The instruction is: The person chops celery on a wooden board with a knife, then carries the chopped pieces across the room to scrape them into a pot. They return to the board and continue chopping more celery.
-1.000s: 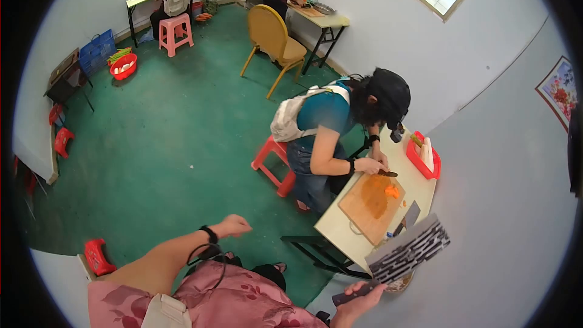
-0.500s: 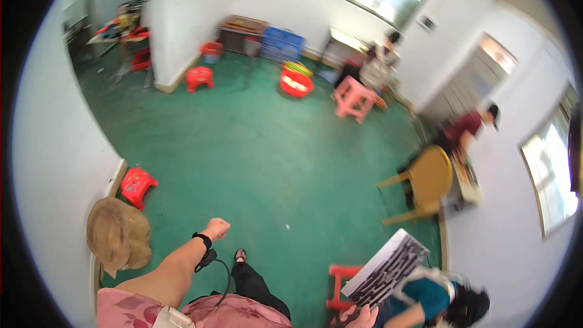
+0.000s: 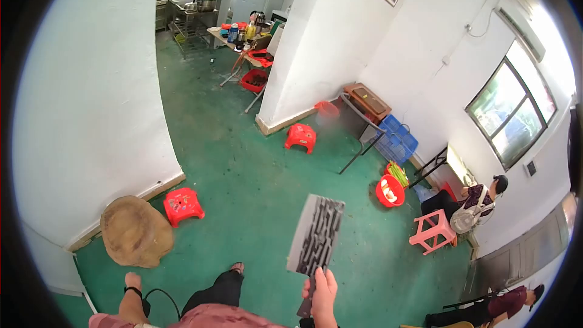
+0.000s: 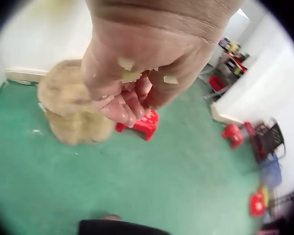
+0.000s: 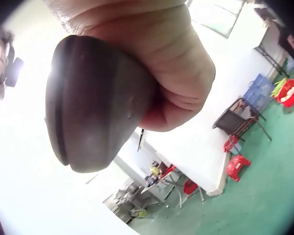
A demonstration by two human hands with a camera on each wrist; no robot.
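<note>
My right hand (image 3: 325,297) grips a cleaver by its dark handle (image 5: 93,107). The broad blade (image 3: 316,234) points up and forward over the green floor, its face patterned in dark and pale streaks. At the lower left of the head view, my left hand (image 3: 132,280) hangs close to a lumpy brown bundle with a rounded top (image 3: 136,231). Seen from the left wrist, that hand's wet-looking fingers (image 4: 118,108) are loosely curled and hold nothing. Small pale scraps (image 4: 170,79) cling to its palm.
A red stool (image 3: 183,206) stands beside the bundle, another (image 3: 300,138) by the wall corner. Beyond it are a cluttered table (image 3: 240,39) and a metal kitchen bench (image 3: 191,9). Right of centre sits a red basin (image 3: 390,191) near a seated person (image 3: 477,203).
The view has swung left: the cutting table and the person in teal have left it, while the doorway side has entered. The cleaver stays in my right hand, now nearer the middle.
</note>
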